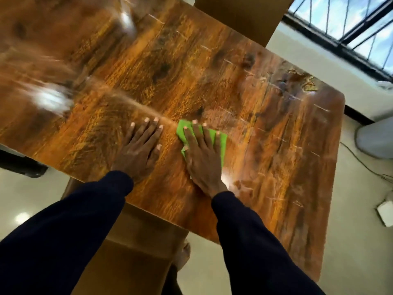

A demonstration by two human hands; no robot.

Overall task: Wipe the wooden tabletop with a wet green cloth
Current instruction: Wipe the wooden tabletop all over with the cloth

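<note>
The glossy wooden tabletop fills most of the view, with wet streaks and bright glare on its left side. A bright green cloth lies flat near the table's middle. My right hand presses down on the cloth with straight, spread fingers, covering most of it. My left hand rests flat on the bare wood just left of the cloth, fingers spread, holding nothing. Both arms wear dark blue sleeves.
A wooden chair stands tucked under the near edge between my arms; another chair back shows at the far edge. A barred window is at upper right. A cable and a white adapter lie on the pale floor at right.
</note>
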